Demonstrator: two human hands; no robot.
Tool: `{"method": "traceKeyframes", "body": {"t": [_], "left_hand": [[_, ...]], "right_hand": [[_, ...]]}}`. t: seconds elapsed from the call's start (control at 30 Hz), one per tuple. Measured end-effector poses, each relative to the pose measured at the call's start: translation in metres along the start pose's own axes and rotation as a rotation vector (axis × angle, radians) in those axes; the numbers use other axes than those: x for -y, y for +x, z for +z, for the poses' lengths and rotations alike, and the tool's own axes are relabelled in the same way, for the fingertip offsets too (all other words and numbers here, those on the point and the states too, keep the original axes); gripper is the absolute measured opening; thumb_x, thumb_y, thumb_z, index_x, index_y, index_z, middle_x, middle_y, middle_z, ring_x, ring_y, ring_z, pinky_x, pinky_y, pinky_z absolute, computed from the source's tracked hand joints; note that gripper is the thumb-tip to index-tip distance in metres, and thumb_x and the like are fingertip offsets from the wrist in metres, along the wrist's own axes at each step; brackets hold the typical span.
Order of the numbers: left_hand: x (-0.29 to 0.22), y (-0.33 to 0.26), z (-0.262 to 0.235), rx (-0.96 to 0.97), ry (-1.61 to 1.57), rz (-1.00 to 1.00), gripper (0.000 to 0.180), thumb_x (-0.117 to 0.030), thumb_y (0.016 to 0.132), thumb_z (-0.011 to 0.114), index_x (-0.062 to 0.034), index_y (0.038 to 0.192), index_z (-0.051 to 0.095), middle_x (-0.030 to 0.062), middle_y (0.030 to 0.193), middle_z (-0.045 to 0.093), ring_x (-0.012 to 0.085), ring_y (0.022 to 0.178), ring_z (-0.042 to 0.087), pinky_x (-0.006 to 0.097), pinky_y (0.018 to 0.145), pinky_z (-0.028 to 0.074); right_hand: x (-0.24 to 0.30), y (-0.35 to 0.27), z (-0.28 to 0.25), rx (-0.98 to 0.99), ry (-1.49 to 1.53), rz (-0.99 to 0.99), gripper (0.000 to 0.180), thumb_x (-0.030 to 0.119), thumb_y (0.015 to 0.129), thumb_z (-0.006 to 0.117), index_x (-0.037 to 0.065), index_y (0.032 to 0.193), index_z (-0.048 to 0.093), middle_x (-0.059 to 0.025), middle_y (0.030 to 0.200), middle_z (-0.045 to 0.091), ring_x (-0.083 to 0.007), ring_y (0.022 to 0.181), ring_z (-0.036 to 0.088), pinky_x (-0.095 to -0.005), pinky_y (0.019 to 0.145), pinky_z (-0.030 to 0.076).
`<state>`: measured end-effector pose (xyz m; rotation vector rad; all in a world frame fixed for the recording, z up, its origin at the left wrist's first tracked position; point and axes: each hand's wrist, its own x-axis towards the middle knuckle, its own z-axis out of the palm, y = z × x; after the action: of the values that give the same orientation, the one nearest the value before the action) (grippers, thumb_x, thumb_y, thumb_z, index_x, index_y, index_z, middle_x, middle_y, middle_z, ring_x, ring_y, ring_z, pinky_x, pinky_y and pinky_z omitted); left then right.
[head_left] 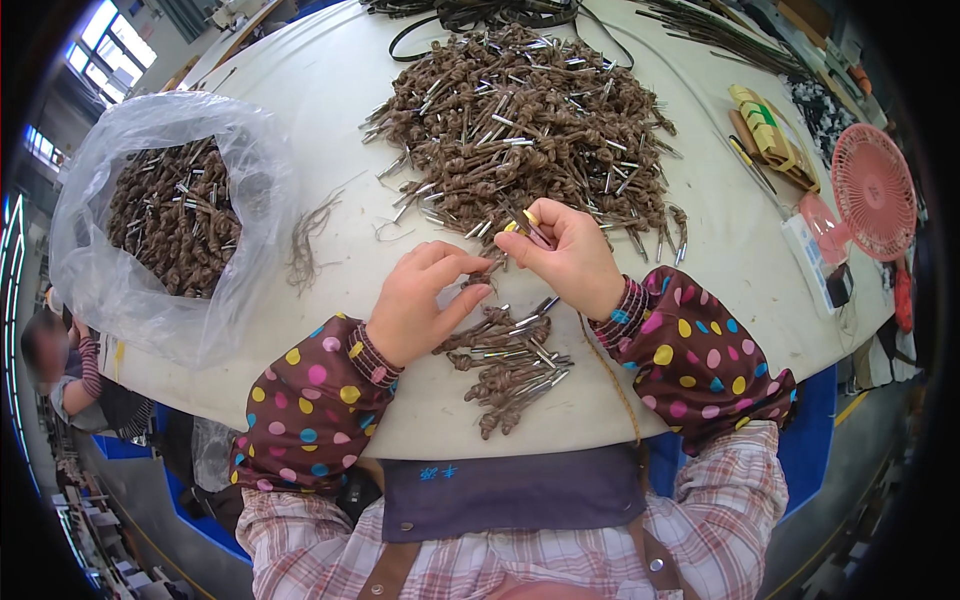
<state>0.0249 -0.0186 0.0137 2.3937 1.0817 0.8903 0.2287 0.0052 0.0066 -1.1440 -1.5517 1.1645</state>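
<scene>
Both hands pinching brown knotted cords with metal tips.
Right hand (568, 255) gripping a metal-tipped cord (528, 226); left hand (420, 300) nipping its knotted end, above small sorted pile (505, 365) near worktop (330, 80) front edge; big heap (525, 125) behind, filled plastic bag (160, 215) at left edge.

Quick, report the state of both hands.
Left hand: pinched shut on a brown knotted cord piece.
Right hand: shut, holding thin metal-tipped brown cord pieces.
</scene>
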Motion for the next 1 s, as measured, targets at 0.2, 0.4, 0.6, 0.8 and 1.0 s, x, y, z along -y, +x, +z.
{"method": "traceKeyframes", "body": {"t": [0.2, 0.4, 0.6, 0.8, 1.0], "left_hand": [[0.01, -0.002, -0.001, 0.048, -0.312, -0.151, 0.014, -0.009, 0.088, 0.06, -0.0044, 0.099, 0.068, 0.0077, 0.079, 0.063, 0.0147, 0.07, 0.059, 0.026, 0.063, 0.047], [0.031, 0.001, -0.018, -0.227, -0.379, -0.405, 0.016, -0.011, 0.09, 0.058, -0.0012, 0.099, 0.067, 0.0049, 0.081, 0.065, 0.0108, 0.072, 0.058, 0.026, 0.067, 0.048], [0.009, -0.003, -0.015, 0.162, -0.191, -0.163, 0.024, -0.02, 0.093, 0.053, -0.0033, 0.104, 0.065, 0.0097, 0.085, 0.057, 0.0207, 0.082, 0.055, 0.029, 0.076, 0.044], [0.011, -0.005, 0.0, 0.288, -0.401, -0.224, 0.027, -0.019, 0.095, 0.049, -0.0044, 0.113, 0.062, 0.0097, 0.09, 0.057, 0.019, 0.083, 0.054, 0.029, 0.077, 0.044], [0.018, -0.006, 0.005, 0.193, -0.613, -0.267, 0.021, -0.012, 0.091, 0.056, -0.0012, 0.107, 0.065, 0.0067, 0.088, 0.062, 0.0125, 0.08, 0.056, 0.026, 0.074, 0.045]], "right_hand": [[0.005, 0.002, -0.004, 0.094, -0.004, -0.044, 0.031, 0.027, 0.08, 0.071, 0.002, 0.073, 0.055, 0.0018, 0.059, 0.049, -0.0054, 0.056, 0.041, -0.0248, 0.05, 0.035], [0.01, 0.007, -0.021, 0.197, 0.225, 0.318, 0.029, 0.032, 0.082, 0.07, 0.007, 0.074, 0.059, 0.0029, 0.063, 0.057, -0.0004, 0.051, 0.042, -0.0183, 0.046, 0.033], [0.002, 0.008, -0.014, 0.12, 0.06, 0.183, 0.029, 0.032, 0.084, 0.068, 0.007, 0.075, 0.056, 0.0037, 0.059, 0.051, -0.0009, 0.045, 0.039, -0.0202, 0.039, 0.027], [0.013, -0.002, -0.006, 0.078, -0.153, -0.139, 0.034, 0.029, 0.078, 0.073, -0.001, 0.078, 0.056, -0.0025, 0.059, 0.048, -0.0087, 0.056, 0.04, -0.0254, 0.052, 0.038], [0.019, -0.007, -0.001, 0.063, -0.114, -0.195, 0.028, 0.023, 0.078, 0.073, 0.0, 0.08, 0.058, -0.0027, 0.061, 0.051, -0.0082, 0.056, 0.041, -0.0247, 0.052, 0.039]]}}
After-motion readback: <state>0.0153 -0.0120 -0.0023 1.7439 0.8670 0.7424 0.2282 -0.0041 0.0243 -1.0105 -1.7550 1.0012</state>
